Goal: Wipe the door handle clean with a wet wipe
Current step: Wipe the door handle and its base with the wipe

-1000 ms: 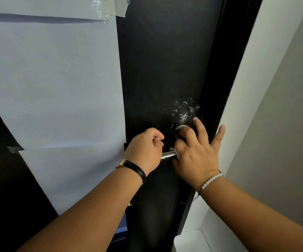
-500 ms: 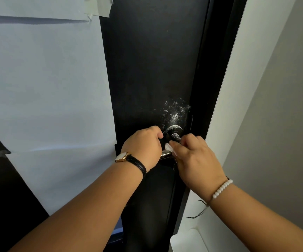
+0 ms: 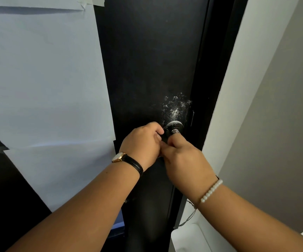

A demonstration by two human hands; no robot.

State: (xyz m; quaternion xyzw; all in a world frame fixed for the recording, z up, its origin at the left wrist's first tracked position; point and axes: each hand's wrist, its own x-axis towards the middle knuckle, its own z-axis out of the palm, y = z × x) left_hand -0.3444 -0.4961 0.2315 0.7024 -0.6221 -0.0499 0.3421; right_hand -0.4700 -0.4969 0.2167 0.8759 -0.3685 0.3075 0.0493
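Black door panel [image 3: 147, 60], dusted with a burst of white specks [image 3: 174, 108] at roughly 12 o'clock from the round handle rose [image 3: 174, 124], fills the middle of the frame as a person works at the door handle [image 3: 173, 130] with both bare hands. The left hand [image 3: 143, 142], a black-strapped wristwatch [image 3: 127, 160] on its wrist, is curled into a closed grip at 9 o'clock of the rose, apparently around the lever, which it hides. The right hand [image 3: 185, 157], with a pearl bead bracelet [image 3: 211, 190] on its wrist, comes in from 5 o'clock, fingers bunched and touching the left hand, one fingertip pressed up to the handle's neck. The wet wipe cannot be made out; whether the right hand holds it cannot be told. The wiping step appears to be in hand, with the rose still dusty; the next move likely calls for working round the neck and rose, then freeing the lever for a pass. Large sheets of pale paper [image 3: 41, 79] are taped over the door at 9 o'clock; a white door frame [image 3: 234, 88] and grey wall [image 3: 283, 124] rise at 3 o'clock.
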